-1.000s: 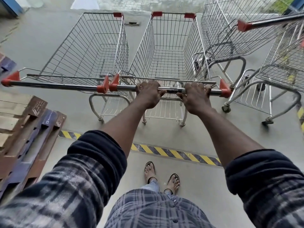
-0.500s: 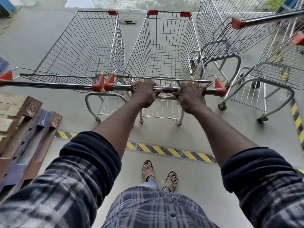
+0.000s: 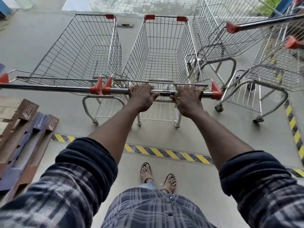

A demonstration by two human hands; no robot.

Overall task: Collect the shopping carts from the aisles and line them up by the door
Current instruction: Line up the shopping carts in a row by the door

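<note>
- The left cart [image 3: 77, 53] stands parked on the floor [image 3: 29, 40], its handle end just beside that of the middle cart [image 3: 164, 51].
- Left hand [image 3: 142, 97] and right hand [image 3: 187, 101] both curl round the middle cart's handle [image 3: 164, 92].
- Push straight, level with that neighbour (equal pressure from both hands), clear of the angled carts [image 3: 217, 40] at right.

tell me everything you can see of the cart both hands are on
The middle cart is an empty wire basket of shiny metal, upright on small wheels on the concrete floor. The left hand and right hand grip its handle. Red plastic caps sit on the handle ends and front corners. It stands beside the left cart, handle ends close together.
</note>
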